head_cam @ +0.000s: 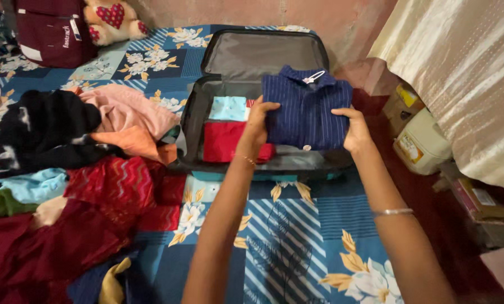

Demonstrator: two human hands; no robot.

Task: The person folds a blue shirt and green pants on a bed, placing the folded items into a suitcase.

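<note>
Near: bare patch of floral bedsheet (297,236), clothes pile (66,186) crowding the left. Both arms stretched forward — left hand (256,125) and right hand (354,129) gripping side edges of folded blue striped shirt (305,112), held over open suitcase (263,56), right half — beside red garment (223,141).

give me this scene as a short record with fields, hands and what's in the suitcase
left hand: grips left edge of folded navy striped shirt
right hand: grips shirt's right edge
suitcase: open on bed, lid up
inside: red folded garment, light blue folded garment
beside: loose clothes pile on floral bedsheet
</note>
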